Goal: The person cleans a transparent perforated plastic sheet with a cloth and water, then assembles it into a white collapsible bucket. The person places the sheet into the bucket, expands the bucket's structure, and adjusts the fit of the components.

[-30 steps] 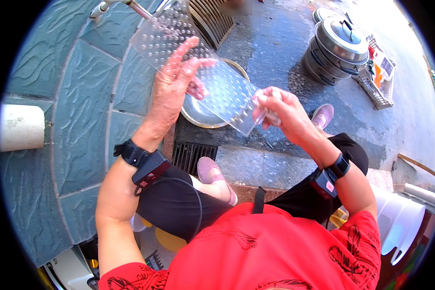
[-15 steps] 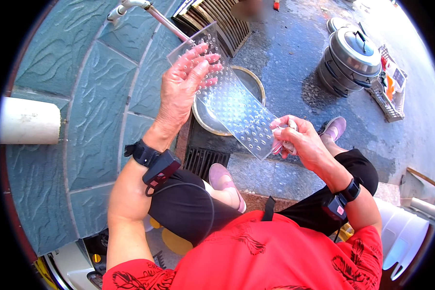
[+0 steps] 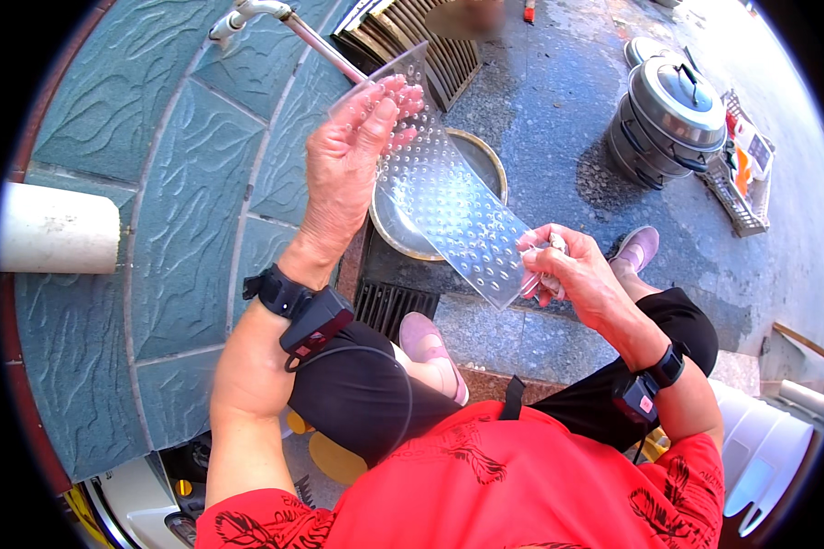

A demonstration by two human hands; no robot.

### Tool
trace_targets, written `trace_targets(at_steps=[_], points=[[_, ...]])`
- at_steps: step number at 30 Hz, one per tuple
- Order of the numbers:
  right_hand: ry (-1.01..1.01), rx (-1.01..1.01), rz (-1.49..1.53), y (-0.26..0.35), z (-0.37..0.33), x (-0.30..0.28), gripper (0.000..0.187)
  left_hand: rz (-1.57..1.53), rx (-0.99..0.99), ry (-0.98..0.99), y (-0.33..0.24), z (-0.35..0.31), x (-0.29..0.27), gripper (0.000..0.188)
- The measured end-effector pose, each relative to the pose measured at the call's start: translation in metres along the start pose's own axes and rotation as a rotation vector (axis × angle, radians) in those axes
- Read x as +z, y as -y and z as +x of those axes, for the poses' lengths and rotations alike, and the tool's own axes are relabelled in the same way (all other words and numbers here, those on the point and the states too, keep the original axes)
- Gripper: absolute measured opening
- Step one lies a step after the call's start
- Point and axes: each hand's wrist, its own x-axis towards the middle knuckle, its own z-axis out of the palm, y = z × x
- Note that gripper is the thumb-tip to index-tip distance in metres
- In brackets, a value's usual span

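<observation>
A clear plastic sheet [image 3: 458,215] dotted with rows of small round bumps or holes slants between my two hands, from upper left to lower right. My left hand [image 3: 352,151] grips its upper end, thumb on the near face and fingers showing through from behind. At the lower right corner, my right hand [image 3: 568,270] pinches the sheet and also holds a crumpled whitish cloth, mostly hidden in the fingers. Below the sheet stands a round basin [image 3: 395,236] with a pale rim, partly covered by the sheet.
A tap pipe [image 3: 325,46] juts from the tiled wall [image 3: 192,210] at left, above a white pipe stub [image 3: 64,229]. A floor drain grate [image 3: 389,302] lies near my feet. Stacked steel pots [image 3: 668,119] and a crate [image 3: 751,206] stand far right; a white bucket [image 3: 760,439] is near right.
The sheet and both hands have shifted very slightly in the picture, along with the surroundings. Both hands keep their hold.
</observation>
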Motion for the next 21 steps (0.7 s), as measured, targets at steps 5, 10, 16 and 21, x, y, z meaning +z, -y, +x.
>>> trace_targets(at_steps=[5,10,16,21], points=[[-0.043,0.008,-0.005,-0.009,0.005,-0.005,0.016,0.052,0.053,0.05,-0.006,-0.002,0.004,0.039],[-0.057,0.015,-0.031,-0.019,0.009,-0.009,0.016,0.14,0.075,0.111,-0.011,-0.005,0.009,0.039],[-0.132,-0.076,-0.141,-0.024,0.014,-0.012,0.029,0.282,0.231,0.12,-0.009,-0.006,0.012,0.035],[-0.266,-0.261,0.142,-0.01,0.03,-0.023,0.048,0.599,0.523,0.156,-0.006,-0.006,0.022,0.029]])
